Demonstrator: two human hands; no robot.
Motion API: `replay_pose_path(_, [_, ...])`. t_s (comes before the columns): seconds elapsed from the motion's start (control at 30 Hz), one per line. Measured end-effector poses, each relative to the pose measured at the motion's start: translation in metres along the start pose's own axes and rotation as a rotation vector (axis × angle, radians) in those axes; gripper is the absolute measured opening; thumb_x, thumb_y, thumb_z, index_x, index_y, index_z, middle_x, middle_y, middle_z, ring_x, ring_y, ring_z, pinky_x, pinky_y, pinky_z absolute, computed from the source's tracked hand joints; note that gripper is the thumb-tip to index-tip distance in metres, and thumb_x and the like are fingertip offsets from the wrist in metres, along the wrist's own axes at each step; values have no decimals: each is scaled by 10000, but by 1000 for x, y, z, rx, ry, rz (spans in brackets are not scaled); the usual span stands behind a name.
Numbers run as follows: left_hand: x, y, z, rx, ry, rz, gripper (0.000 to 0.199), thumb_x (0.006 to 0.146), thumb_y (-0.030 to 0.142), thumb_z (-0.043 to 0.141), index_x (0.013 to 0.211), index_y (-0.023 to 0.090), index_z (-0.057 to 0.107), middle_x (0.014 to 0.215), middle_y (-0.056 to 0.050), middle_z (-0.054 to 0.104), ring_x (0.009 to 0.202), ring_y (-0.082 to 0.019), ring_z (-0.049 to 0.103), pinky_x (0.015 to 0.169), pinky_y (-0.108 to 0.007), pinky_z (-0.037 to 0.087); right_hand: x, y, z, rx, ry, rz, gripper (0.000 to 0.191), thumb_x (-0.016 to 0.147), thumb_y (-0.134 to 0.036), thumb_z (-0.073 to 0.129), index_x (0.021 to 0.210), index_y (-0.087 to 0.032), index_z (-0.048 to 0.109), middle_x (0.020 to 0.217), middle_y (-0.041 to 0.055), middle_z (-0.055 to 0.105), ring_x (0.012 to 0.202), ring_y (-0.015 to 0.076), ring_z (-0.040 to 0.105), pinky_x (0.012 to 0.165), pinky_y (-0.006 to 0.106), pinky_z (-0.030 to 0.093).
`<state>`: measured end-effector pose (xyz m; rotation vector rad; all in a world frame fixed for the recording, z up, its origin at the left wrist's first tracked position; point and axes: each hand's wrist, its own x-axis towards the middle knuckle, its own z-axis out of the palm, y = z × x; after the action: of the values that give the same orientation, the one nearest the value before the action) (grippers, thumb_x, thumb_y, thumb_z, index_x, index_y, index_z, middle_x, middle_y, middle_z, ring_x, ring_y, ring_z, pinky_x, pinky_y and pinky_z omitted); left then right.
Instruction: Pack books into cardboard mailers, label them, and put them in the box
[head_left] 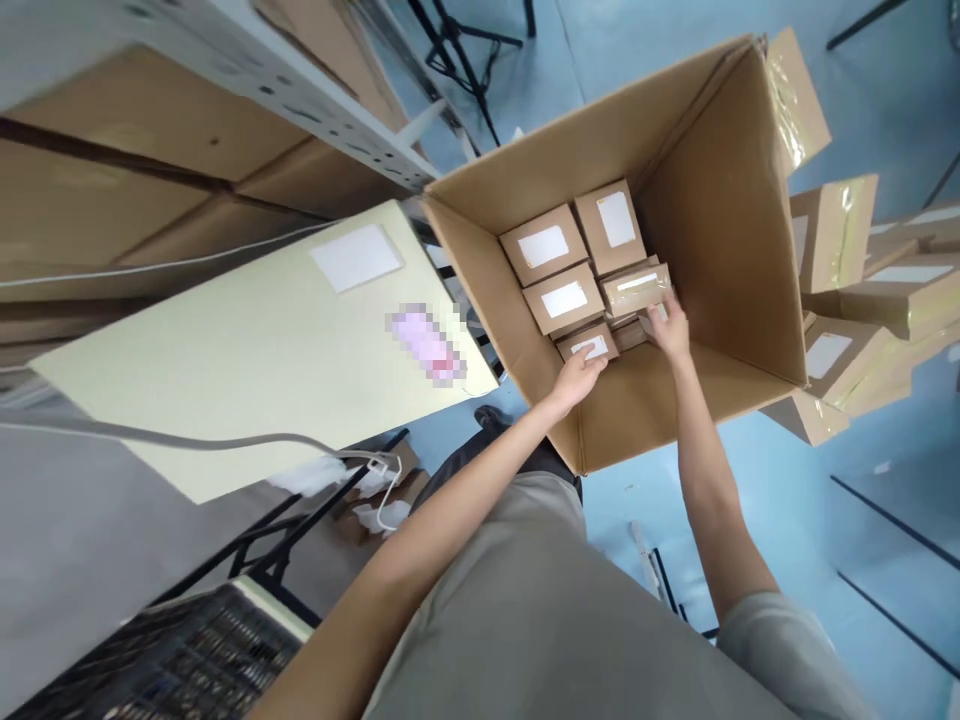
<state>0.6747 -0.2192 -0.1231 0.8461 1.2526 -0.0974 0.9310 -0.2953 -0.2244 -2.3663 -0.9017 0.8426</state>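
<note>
A large open cardboard carton [720, 200] stands in front of me with several small cardboard boxes in it. Most of these carry white labels, such as the box [544, 245] at the upper left. My left hand [579, 380] is at the near labelled small box [574, 345], thumb on its top and fingers curled at its side. With bent fingers my right hand [670, 328] grips the right end of a taped small box [634, 290], which lies slightly tilted over other boxes. Its fingertips are partly hidden.
Left of the carton is a pale yellow tabletop [262, 350] with a white paper [356, 258] and a blurred pink item. More taped boxes [847, 350] are piled at the right. A metal shelf [300, 100], a cable [225, 438] and a black crate [202, 650] are nearby.
</note>
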Motion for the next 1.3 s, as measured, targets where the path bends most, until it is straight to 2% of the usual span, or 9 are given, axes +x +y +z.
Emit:
replay_pose_path(0.07, [-30,-9,-24,-35,-3,31,502,973,334,774,1449,174,758,1541,-175,755,1460,-346,702,1295,-477,496,-23,-35,28,-8,-83,-16,758,1090,-659,551,1552,-67,656,1625,298,661,1592,387,589,1381,602,416])
replay_pose_path(0.3, [-113,-38,-109,-286,88,138,430,877,475,868,1224,222,833,1363,-137,846,1306,-332,773,1221,-532,562,-106,-189,111,87,-187,-423,638,1187,-525,360,1699,-186,532,1787,187,529,1703,320,448,1429,616,347])
replay_pose_path(0.5, [-165,-48,-161,-409,243,161,467,873,562,840,1196,225,824,1301,-133,859,1236,-294,788,1182,-483,565,-131,-292,160,-84,-365,-811,611,1210,-418,313,1759,-186,452,1858,156,434,1779,316,311,1438,603,329])
replay_pose_path(0.63, [-187,-58,-183,-499,297,177,496,863,579,848,1210,225,821,1324,-141,850,1275,-318,782,1211,-510,543,-124,-319,196,-297,-514,-954,603,1193,-326,338,1726,-86,487,1831,207,466,1761,331,349,1448,577,294])
replay_pose_path(0.77, [-205,-82,-205,-604,328,224,531,835,619,871,1192,229,821,1329,-140,851,1280,-336,780,1205,-515,555,-114,-324,220,-465,-556,-940,627,1174,-274,341,1716,18,460,1817,262,462,1764,351,334,1467,556,225])
replay_pose_path(0.93, [-228,-128,-240,-716,349,301,510,849,626,877,1193,251,835,1331,-138,849,1277,-343,784,1193,-515,576,-110,-322,225,-507,-571,-863,603,1147,-241,374,1684,12,477,1776,290,508,1737,331,369,1455,573,218])
replay_pose_path(1.03, [-243,-156,-269,-780,333,351,501,843,633,901,1173,259,852,1333,-146,850,1266,-353,786,1181,-522,589,-117,-330,216,-501,-495,-872,596,1136,-299,399,1652,-21,506,1736,294,552,1702,334,414,1431,604,266])
replay_pose_path(1.17, [-268,-190,-322,-847,325,444,476,816,614,934,1129,263,863,1278,-140,866,1216,-352,803,1159,-536,602,-149,-359,212,-546,-299,-875,653,1109,-385,378,1637,-19,495,1689,331,579,1670,397,463,1376,655,370])
replay_pose_path(1.3, [-311,-226,-383,-941,410,579,389,853,541,901,1101,247,845,1269,-139,861,1165,-306,814,1142,-510,607,-213,-403,250,-438,-167,-985,760,1098,-550,357,1643,-39,493,1646,366,590,1647,474,491,1355,721,381])
